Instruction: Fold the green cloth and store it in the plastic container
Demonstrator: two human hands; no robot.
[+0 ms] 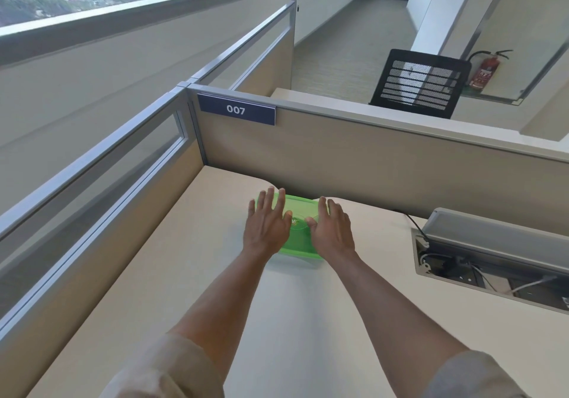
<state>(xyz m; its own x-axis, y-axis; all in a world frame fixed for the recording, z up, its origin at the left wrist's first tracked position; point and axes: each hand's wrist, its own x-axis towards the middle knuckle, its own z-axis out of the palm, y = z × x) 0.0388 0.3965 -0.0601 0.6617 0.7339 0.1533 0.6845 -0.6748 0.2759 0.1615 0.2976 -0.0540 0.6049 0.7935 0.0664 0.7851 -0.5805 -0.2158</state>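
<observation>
A plastic container (300,237) with a translucent green lid sits on the beige desk (184,259), close to the back partition. My left hand (266,223) lies flat on the lid's left half, fingers spread. My right hand (332,228) lies flat on the lid's right half, fingers together and pointing away from me. Both thumbs meet near a small logo at the lid's middle. Neither hand grips anything. The green cloth is not visible; the lid and my hands hide the container's inside.
A beige cubicle partition (354,157) with a "007" plate (236,110) stands right behind the container. An open cable hatch (492,259) with wires is set into the desk at the right. A glass-topped partition (92,182) runs along the left edge.
</observation>
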